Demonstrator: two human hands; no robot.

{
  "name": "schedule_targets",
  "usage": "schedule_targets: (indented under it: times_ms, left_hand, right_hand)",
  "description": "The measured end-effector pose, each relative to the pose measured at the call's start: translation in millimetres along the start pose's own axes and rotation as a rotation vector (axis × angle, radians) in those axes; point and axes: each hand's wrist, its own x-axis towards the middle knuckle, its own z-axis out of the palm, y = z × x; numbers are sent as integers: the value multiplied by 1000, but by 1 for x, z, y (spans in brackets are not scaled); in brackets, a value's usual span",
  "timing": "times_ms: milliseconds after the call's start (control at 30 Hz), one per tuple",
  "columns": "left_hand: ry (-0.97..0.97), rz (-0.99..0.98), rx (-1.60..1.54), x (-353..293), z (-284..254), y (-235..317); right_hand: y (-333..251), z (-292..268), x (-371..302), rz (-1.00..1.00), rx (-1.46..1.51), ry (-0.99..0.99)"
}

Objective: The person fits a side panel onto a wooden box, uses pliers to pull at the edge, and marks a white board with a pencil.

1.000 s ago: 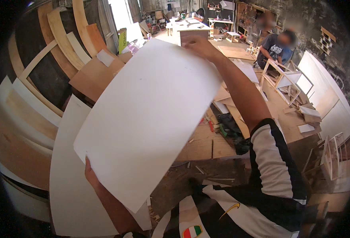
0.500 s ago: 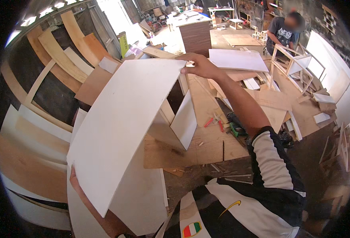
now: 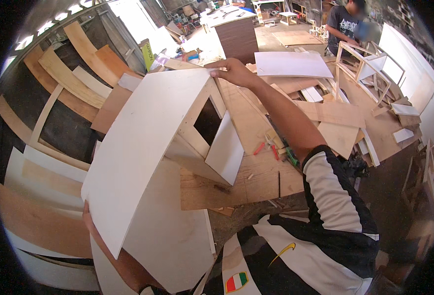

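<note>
A large white panel (image 3: 138, 132) slants across the space before me, held at both ends. My right hand (image 3: 231, 73) pinches its far right corner. At its near left edge my left hand (image 3: 87, 216) grips from below, most of its fingers hidden by the board. Under and to the right of the panel is a wooden cabinet (image 3: 190, 157), its front framed around a dark opening. A white flap or door (image 3: 227, 150) leans out from that front. Whether the panel rests on the cabinet I cannot tell.
The plywood bench (image 3: 236, 194) carries red-handled pliers (image 3: 260, 148), a green tool (image 3: 292, 156) and a dark pencil-like stick (image 3: 279, 184). Boards (image 3: 74, 81) lean along the left wall. A co-worker (image 3: 344, 27) stands at the far right by a wooden frame (image 3: 359, 69).
The panel has moved a little left and lower against the cabinet, baring more of the framed front and its opening. Both hands keep hold and travel with it. My view has shifted slightly.
</note>
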Motion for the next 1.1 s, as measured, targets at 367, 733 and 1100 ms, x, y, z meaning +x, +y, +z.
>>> schedule_targets:
  times_ms: [367, 733, 1100]
  left_hand:
    - [-77, 82, 51, -29, 43, 10]
    - [51, 109, 44, -14, 34, 6]
    - [-11, 26, -195, -53, 76, 13]
  right_hand:
    - [13, -4, 7, 135, 141, -62]
    - [-4, 6, -8, 181, 280, 46]
    - [-37, 14, -29, 143, 166, 148]
